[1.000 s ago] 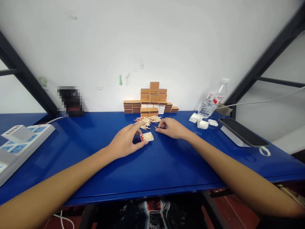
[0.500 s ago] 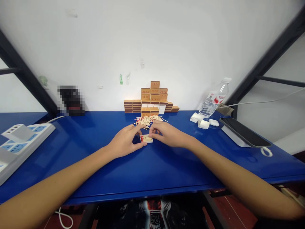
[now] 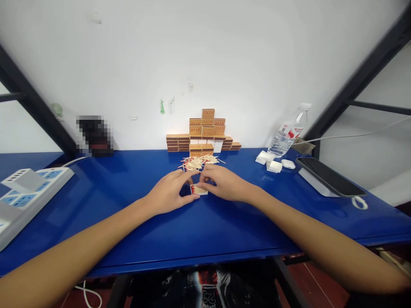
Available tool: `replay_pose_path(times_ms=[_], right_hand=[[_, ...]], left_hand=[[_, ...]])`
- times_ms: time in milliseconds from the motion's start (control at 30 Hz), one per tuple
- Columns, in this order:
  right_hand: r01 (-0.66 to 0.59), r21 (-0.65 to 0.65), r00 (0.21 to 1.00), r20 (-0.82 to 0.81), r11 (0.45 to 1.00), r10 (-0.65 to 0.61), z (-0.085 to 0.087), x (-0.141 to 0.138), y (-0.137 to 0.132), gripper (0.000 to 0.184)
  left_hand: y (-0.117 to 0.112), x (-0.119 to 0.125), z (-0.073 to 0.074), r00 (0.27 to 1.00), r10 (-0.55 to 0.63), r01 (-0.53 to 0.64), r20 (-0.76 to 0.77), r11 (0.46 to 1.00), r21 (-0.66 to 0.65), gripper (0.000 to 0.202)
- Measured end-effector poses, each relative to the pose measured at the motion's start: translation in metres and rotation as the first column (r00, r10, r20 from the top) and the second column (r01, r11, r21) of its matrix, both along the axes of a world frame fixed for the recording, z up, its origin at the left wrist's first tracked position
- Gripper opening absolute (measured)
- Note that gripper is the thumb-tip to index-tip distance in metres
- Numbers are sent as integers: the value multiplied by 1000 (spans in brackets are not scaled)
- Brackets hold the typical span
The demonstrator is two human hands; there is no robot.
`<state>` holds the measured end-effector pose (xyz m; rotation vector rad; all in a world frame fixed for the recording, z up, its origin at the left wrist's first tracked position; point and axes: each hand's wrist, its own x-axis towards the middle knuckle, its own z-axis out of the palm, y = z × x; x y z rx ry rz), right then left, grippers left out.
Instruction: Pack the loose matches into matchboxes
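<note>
A small white matchbox tray [image 3: 203,194] filled with red-headed matches [image 3: 194,188] sits on the blue table. My left hand [image 3: 171,191] grips its left end between thumb and fingers. Curled over the tray's right part is my right hand [image 3: 223,182], its thumb lying across the matches. The right fingertips are bent inward, and whatever may be between them is hidden. Just beyond both hands lies a loose heap of matches [image 3: 195,162], red heads mostly at the left. Behind the heap stand stacked matchboxes [image 3: 207,130] against the wall.
At the right are white paper-like pieces [image 3: 274,166], a white earphone case [image 3: 288,164], a tilted water bottle [image 3: 282,139] and a phone [image 3: 330,176] propped on a white box. A power strip [image 3: 38,192] with a charger takes up the left side.
My right hand has shifted slightly left over the tray, its thumb now across the matches. The tray sits slightly lower and farther right in view, with my left hand still on it.
</note>
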<state>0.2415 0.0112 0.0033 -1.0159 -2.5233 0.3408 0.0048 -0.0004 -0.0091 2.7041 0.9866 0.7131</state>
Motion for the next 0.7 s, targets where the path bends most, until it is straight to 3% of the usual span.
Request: replay_pose_path(times_ms=[200, 700], right_hand=[[-62, -97, 996, 61, 993, 68, 11, 12, 2, 4], [-48, -167, 997, 48, 985, 57, 7, 5, -2, 12]], left_hand=[[2, -1, -2, 1000, 5, -5, -4, 1000, 8, 59], [1, 0, 0, 1000, 16, -16, -1, 1000, -16, 61]])
